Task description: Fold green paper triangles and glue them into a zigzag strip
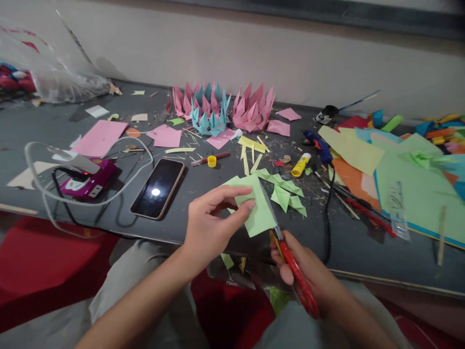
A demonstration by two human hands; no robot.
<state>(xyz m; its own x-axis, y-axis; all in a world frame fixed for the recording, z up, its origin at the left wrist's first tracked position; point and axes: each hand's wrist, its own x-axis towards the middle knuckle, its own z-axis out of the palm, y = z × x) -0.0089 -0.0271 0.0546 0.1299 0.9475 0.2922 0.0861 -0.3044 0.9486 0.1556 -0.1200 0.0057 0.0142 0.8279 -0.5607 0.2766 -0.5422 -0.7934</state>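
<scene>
My left hand (pixel 218 218) pinches a light green sheet of paper (pixel 259 213) between thumb and fingers, above the front edge of the table. My right hand (pixel 298 261) is wrapped round red-handled scissors (pixel 298 276). The scissor blades lie along the right edge of the green paper. Just beyond, several folded green paper pieces (pixel 281 186) with pointed tips rest on the table, partly overlapped by the sheet. Farther back stand pink folded paper flowers (pixel 253 109) and a blue one (pixel 209 118).
A phone (pixel 158 189) lies left of my hand, beside a purple power adapter (pixel 89 179) with looping cables. A yellow glue stick (pixel 301 165) and a blue glue gun (pixel 317 145) lie right of centre. Coloured paper sheets (pixel 410 184) cover the right side. Scraps and yellow strips are scattered about.
</scene>
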